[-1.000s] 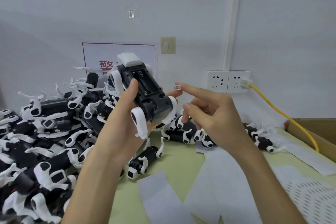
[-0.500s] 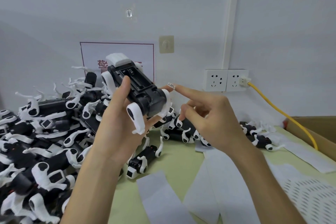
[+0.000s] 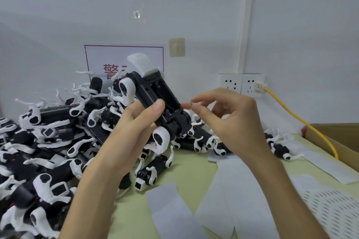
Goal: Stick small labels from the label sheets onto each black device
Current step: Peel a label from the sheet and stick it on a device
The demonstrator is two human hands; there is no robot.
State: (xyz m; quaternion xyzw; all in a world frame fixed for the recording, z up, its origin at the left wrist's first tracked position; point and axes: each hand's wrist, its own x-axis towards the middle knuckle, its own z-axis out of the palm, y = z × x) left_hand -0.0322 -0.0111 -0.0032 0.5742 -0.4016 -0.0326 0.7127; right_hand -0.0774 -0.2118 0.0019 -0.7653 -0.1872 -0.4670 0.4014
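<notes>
Heap (image 3: pixel 48 141) of black-and-white devices fills the desk (image 3: pixel 190 172) at left. Left hand (image 3: pixel 132 128) holds one black device (image 3: pixel 155 103) up above the desk, fingers curled round it. Right hand (image 3: pixel 233 122), just beside its lower end, pinches a small label (image 3: pixel 191 104). Advice: steady the body, land the label flat, rub the edges down. Device is tilted, its open underside bay facing the camera, white cap on top. Label sheets (image 3: pixel 223 190) lie at lower right.

White-legged black device (image 3: pixel 150 91) tilts up, battery bay open; small label (image 3: pixel 191 104) just beside it; label sheets (image 3: pixel 330 207) lie flat on the tabletop (image 3: pixel 186 172).
</notes>
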